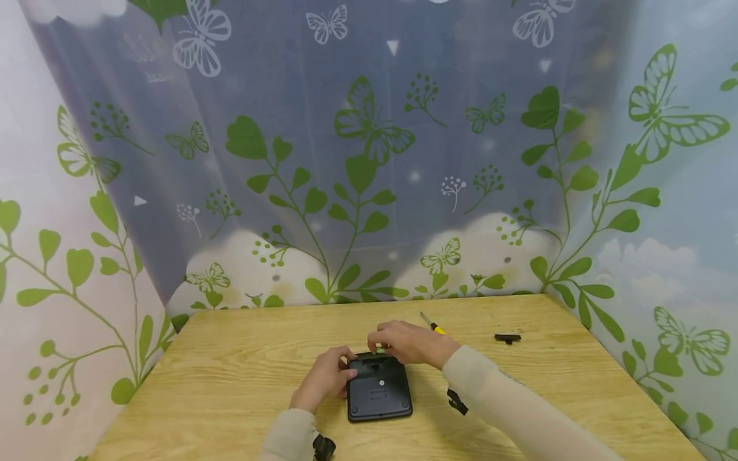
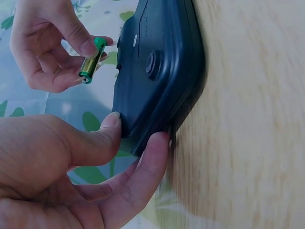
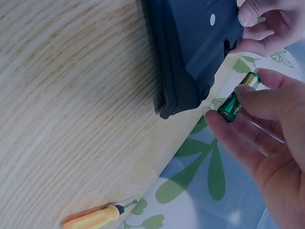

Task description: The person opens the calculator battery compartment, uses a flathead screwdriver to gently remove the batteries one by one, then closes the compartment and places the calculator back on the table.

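One battery [image 2: 91, 66], green and gold, pinched between thumb and fingers of the right hand [image 1: 406, 341], just beyond the far edge of the device [image 1: 369, 381] and apart from it. Device lies underside up on the table [image 1: 230, 384]; bay [image 1: 376, 366] near its far edge looks uncovered. Left hand [image 1: 325, 378] grips the far left corner, thumb on the upper face.

To seat it well, I'd match polarity to the bay marks first (can't tell which end is plus), push against the spring, then lay the other end down. Brace with the left hand so nothing skids; don't force it. Black cover [image 1: 507, 337], probably the bay's lid, and screwdriver [image 3: 93, 218] sit off to the right.

Text: battery wrapper has print, too small to read. Label [image 1: 378, 394] on the underside likewise. Sticker [image 3: 212, 19] is round, pale, illegible. No brand readable.
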### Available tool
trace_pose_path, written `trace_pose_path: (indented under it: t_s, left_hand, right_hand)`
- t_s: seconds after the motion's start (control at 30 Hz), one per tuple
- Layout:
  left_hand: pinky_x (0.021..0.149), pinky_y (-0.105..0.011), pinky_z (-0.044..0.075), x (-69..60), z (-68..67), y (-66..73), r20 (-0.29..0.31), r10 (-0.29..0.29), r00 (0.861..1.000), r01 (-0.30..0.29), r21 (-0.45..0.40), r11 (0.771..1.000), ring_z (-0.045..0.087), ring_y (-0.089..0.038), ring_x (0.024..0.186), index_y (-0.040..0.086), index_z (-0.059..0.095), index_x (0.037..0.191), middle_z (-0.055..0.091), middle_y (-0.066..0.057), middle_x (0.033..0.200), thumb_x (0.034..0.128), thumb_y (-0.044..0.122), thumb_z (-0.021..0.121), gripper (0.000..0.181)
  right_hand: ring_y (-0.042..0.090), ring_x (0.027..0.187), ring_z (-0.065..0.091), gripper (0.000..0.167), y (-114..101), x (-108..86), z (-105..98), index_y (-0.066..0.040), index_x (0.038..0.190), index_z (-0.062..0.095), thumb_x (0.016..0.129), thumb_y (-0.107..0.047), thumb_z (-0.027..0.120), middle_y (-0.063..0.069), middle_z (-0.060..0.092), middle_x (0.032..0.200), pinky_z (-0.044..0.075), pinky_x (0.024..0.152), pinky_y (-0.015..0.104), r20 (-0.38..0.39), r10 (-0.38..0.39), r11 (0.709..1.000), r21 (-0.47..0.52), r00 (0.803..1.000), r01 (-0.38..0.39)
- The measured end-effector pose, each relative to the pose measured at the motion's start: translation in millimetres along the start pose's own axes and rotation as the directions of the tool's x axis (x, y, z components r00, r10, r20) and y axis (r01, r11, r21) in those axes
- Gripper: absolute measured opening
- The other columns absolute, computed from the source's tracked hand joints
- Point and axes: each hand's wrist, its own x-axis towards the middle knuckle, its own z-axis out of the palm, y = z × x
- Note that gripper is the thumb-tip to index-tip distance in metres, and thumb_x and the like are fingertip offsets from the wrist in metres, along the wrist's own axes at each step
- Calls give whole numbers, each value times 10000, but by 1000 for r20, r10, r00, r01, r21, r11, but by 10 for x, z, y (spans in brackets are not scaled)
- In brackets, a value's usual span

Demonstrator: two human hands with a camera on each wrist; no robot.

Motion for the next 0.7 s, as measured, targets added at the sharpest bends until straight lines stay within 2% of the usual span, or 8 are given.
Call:
trace_pose_path:
  t_s: [0.7]
  left_hand:
    - [551, -306, 591, -32, -4, 25, -2, 4, 1000, -4, -2, 1000, 648, -189, 684, 34, 648, 1236, 656, -166, 1004, 992, 30, 661, 244]
  right_hand:
    - [78, 819, 563, 218, 28, -46, -24, -174, 1116, 677, 979, -5, 674, 61, 673, 1029, 528, 729, 240, 19, 24, 1000, 0, 1000, -24]
